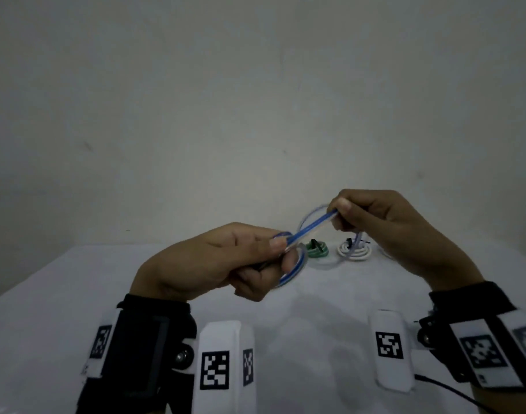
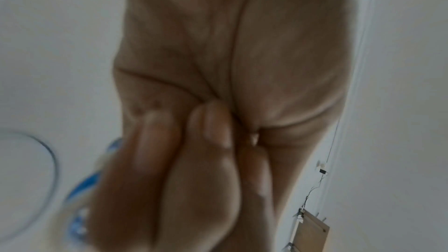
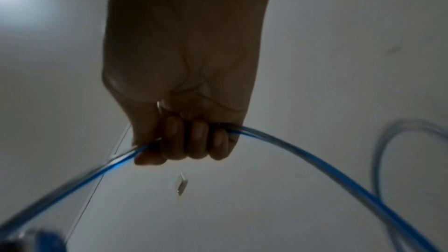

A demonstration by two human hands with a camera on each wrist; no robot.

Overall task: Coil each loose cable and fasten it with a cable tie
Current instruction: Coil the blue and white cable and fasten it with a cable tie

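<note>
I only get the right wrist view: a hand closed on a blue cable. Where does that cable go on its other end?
Observer: Into the left hand, which grips the blue cable beside a small loop of it.
Operator: Are both hands resting on something?
Observer: No, they are raised above a white table; the right hand is the higher one.
Operator: Anything else on that table?
Observer: Yes, behind the hands lie a green coil and a white coil, each with something small and dark on it, perhaps a tie.
</note>
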